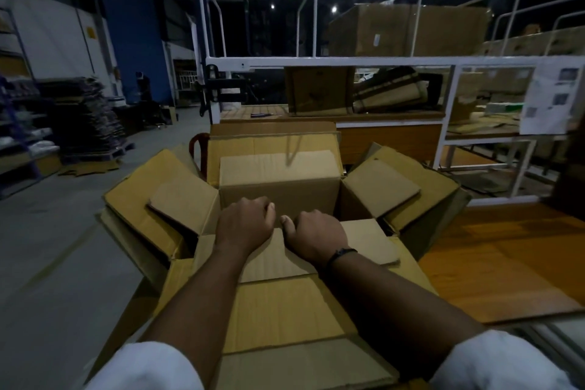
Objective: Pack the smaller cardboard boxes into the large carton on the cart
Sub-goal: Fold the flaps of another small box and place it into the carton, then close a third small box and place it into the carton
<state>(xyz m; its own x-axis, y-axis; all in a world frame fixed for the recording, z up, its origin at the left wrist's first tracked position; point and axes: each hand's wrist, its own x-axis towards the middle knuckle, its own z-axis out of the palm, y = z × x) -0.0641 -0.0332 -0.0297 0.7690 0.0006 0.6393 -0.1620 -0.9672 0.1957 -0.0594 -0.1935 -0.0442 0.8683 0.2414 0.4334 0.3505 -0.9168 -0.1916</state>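
Observation:
A large open carton (316, 310) stands in front of me with its flaps spread outward. Inside it a smaller cardboard box (278, 177) stands upright against the far side. My left hand (245, 225) and my right hand (311, 236) sit side by side on the upper edge of the near inner flap (364, 241), fingers curled over it toward the small box. Both hands appear to grip that flap's edge. The space to the right of the small box looks dark and its bottom is hidden.
A white metal rack (332, 61) with cartons on its shelves stands right behind the carton. A wooden tabletop (506, 256) lies to my right. Stacked flat cardboard on a pallet (91, 123) and shelving are at the left. Grey floor (47, 247) runs along the left.

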